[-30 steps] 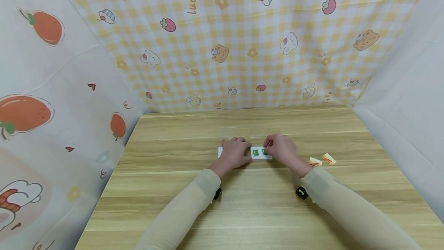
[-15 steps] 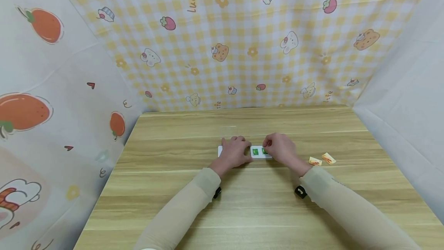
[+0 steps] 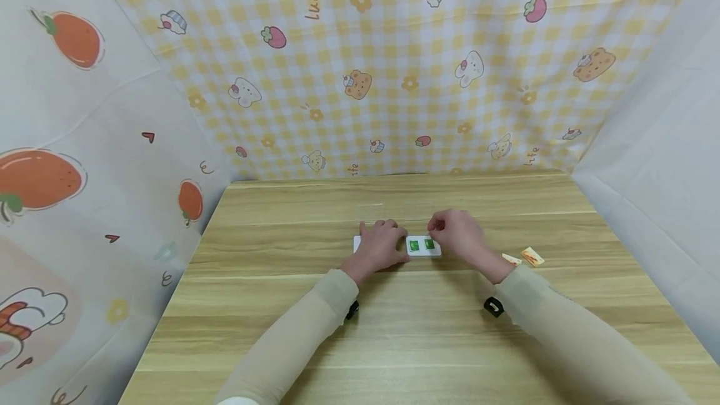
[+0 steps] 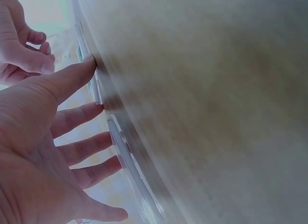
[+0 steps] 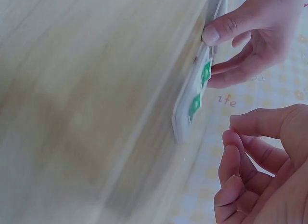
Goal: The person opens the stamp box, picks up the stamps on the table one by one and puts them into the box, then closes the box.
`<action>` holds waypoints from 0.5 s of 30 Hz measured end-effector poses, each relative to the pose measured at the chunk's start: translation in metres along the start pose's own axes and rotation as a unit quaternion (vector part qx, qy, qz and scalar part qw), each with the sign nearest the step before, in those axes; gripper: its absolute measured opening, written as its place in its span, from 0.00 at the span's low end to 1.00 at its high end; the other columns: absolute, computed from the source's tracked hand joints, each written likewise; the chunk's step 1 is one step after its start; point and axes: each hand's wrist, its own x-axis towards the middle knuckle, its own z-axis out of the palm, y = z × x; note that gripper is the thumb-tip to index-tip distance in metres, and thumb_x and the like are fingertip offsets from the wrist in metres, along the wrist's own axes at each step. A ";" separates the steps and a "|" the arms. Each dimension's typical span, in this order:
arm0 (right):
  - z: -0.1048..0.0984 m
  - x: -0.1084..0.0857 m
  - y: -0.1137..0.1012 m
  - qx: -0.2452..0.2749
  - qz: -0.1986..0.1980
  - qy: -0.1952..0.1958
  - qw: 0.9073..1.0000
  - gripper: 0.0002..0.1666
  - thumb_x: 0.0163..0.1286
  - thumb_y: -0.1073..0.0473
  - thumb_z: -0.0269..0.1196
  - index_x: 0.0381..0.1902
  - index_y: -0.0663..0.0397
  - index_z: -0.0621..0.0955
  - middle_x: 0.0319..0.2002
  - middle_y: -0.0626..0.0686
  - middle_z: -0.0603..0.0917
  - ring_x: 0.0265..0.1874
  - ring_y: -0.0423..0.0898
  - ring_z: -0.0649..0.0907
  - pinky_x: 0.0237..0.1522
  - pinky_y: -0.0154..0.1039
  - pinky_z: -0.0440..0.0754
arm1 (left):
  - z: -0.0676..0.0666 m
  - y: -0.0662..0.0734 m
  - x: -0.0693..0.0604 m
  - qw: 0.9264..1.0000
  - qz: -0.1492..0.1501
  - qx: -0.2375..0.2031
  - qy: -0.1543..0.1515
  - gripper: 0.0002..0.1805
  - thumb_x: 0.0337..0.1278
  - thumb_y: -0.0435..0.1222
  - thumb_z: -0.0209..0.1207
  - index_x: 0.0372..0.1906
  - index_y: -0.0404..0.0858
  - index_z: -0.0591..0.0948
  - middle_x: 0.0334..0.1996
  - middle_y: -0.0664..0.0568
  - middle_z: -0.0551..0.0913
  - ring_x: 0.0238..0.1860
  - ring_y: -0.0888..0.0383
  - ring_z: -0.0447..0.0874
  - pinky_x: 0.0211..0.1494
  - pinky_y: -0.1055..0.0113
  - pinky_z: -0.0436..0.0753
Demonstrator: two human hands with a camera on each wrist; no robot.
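Note:
My left hand rests between two flat white plates. Its thumb and index finger hold the left end of the right-hand plate across its near and far edges. That plate carries two small green squares, a left one and a right one. Other left fingertips touch or lie very near the left plate, mostly hidden under the hand. My right hand hovers just off the plate's right end, thumb and index tips together, fingers curled. Nothing shows between them in the right wrist view.
Two small yellow-and-orange pieces, one partly behind the right wrist and another beside it, lie to the right. Faint clear rectangular pieces lie behind the hands. A checked cloth hangs beyond the wooden table.
My right hand has lifted slightly away from the right green square, up and to the right, so that square shows fully. The left hand and the plates have stayed in place.

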 end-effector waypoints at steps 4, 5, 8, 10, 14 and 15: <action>-0.013 -0.003 0.000 -0.002 -0.018 -0.001 1.000 0.03 0.64 0.63 0.68 0.31 0.51 0.88 0.30 0.47 0.86 0.28 0.44 0.81 0.29 0.42 0.78 | -0.003 0.000 0.001 1.000 0.003 -0.005 -0.003 0.32 0.53 0.58 0.71 0.62 0.53 0.82 0.60 0.52 0.77 0.65 0.46 0.70 0.65 0.25 0.55; -0.016 -0.004 0.001 -0.004 -0.023 0.001 1.000 0.03 0.64 0.63 0.68 0.31 0.51 0.88 0.30 0.47 0.86 0.28 0.44 0.81 0.30 0.42 0.78 | -0.004 0.000 0.001 1.000 0.003 -0.007 -0.005 0.32 0.52 0.58 0.71 0.62 0.53 0.82 0.60 0.52 0.77 0.65 0.46 0.70 0.65 0.25 0.55; -0.026 -0.007 0.005 -0.008 -0.033 0.002 0.999 0.04 0.66 0.62 0.68 0.31 0.50 0.87 0.29 0.46 0.85 0.27 0.43 0.81 0.29 0.42 0.78 | -0.005 0.000 0.001 1.000 0.005 -0.010 -0.009 0.31 0.52 0.58 0.71 0.61 0.53 0.82 0.60 0.52 0.77 0.65 0.46 0.70 0.65 0.25 0.55; -0.034 -0.009 0.009 -0.009 -0.033 -0.001 0.999 0.04 0.67 0.61 0.68 0.31 0.50 0.87 0.28 0.46 0.85 0.26 0.43 0.80 0.28 0.41 0.77 | -0.006 0.000 0.001 1.000 0.005 -0.011 -0.012 0.31 0.52 0.57 0.71 0.61 0.52 0.83 0.60 0.53 0.77 0.65 0.47 0.71 0.65 0.25 0.55; -0.049 -0.016 0.016 -0.007 -0.022 -0.007 1.000 0.03 0.68 0.60 0.67 0.34 0.50 0.87 0.28 0.46 0.84 0.25 0.43 0.79 0.27 0.40 0.75 | -0.009 -0.001 0.000 1.000 0.006 -0.012 -0.021 0.33 0.52 0.58 0.71 0.63 0.51 0.81 0.62 0.52 0.77 0.65 0.47 0.72 0.65 0.25 0.55; -0.053 -0.017 0.018 -0.007 -0.021 -0.007 1.000 0.03 0.68 0.60 0.67 0.34 0.50 0.87 0.29 0.46 0.84 0.25 0.43 0.79 0.26 0.41 0.75 | -0.010 -0.002 0.000 1.000 0.005 -0.013 -0.023 0.34 0.52 0.58 0.71 0.64 0.50 0.81 0.63 0.52 0.77 0.65 0.47 0.71 0.65 0.25 0.55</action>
